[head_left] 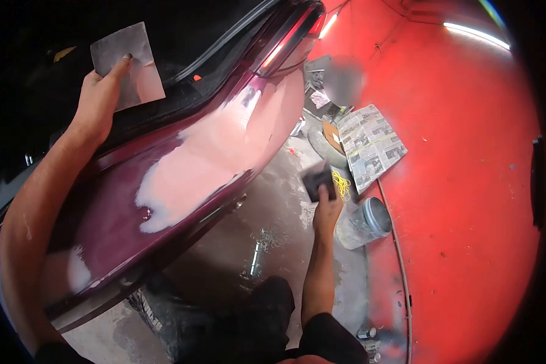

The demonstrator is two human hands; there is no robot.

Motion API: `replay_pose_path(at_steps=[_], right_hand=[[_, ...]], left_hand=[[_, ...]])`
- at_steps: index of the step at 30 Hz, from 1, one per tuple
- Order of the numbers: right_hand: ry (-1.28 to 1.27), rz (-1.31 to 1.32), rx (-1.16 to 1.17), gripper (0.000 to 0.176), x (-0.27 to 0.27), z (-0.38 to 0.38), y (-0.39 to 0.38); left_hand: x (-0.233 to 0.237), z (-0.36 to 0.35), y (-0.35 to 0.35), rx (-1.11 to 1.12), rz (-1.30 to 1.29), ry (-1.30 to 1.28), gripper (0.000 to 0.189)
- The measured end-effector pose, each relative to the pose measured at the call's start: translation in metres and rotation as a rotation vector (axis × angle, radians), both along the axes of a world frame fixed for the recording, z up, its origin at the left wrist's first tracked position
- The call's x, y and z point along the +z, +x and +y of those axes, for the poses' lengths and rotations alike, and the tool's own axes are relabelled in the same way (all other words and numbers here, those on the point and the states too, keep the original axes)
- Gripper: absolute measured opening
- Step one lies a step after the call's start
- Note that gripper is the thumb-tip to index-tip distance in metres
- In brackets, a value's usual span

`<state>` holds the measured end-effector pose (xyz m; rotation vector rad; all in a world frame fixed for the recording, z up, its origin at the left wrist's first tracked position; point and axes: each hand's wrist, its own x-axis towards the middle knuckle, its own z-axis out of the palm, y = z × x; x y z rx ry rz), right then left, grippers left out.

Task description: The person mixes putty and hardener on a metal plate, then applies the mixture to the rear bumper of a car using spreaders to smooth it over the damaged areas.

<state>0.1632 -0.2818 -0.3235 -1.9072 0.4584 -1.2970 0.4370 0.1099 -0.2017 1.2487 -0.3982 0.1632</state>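
Observation:
My left hand [100, 103] is raised at the upper left, its thumb pressed on the face of a thin grey rectangular sheet [112, 54] with a pinkish patch at its lower corner. The sheet is apart from the car body. Lower right, my right hand [327, 209] grips a dark, squarish pad [316, 183], slightly blurred; its exact kind does not show. Between the hands lies a purple car panel [109, 212] with a large pale pink filler area [203, 151]. Neither hand touches that panel.
The car's tail light [285, 39] is at the top. Right of my right hand are yellow cord [341, 185], a bucket [377, 217] and a newspaper-covered board [371, 145]. A long hose or pipe [399, 255] runs along the red wall [467, 182]. The concrete floor [267, 242] looks wet.

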Motion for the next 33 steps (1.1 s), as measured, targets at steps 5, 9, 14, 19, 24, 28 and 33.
replay_pose_path(at_steps=[5, 9, 14, 19, 24, 28, 33], right_hand=[[-0.026, -0.373, 0.160, 0.031, 0.088, 0.037, 0.032], [-0.050, -0.497, 0.251, 0.035, 0.104, 0.065, 0.013], [0.113, -0.422, 0.250, 0.036, 0.050, 0.033, -0.018], [1.106, -0.491, 0.322, 0.044, -0.127, -0.009, -0.051], [1.552, -0.263, 0.390, 0.041, -0.356, 0.014, -0.079], [1.178, -0.031, 0.293, 0.042, -0.382, 0.007, -0.074], [0.947, -0.252, 0.005, 0.032, -0.174, 0.026, -0.043]], left_hand=[[0.001, -0.002, -0.008, -0.023, -0.007, -0.073, 0.036], [0.002, -0.003, -0.004, -0.003, 0.036, -0.090, 0.036], [0.004, -0.001, -0.010, -0.008, 0.027, -0.101, 0.034], [0.005, -0.002, -0.008, -0.035, 0.014, -0.121, 0.036], [0.009, -0.002, -0.013, -0.005, 0.036, -0.084, 0.036], [0.002, 0.002, -0.002, -0.013, 0.022, -0.063, 0.037], [0.003, 0.003, -0.001, -0.007, 0.034, -0.056, 0.036]])
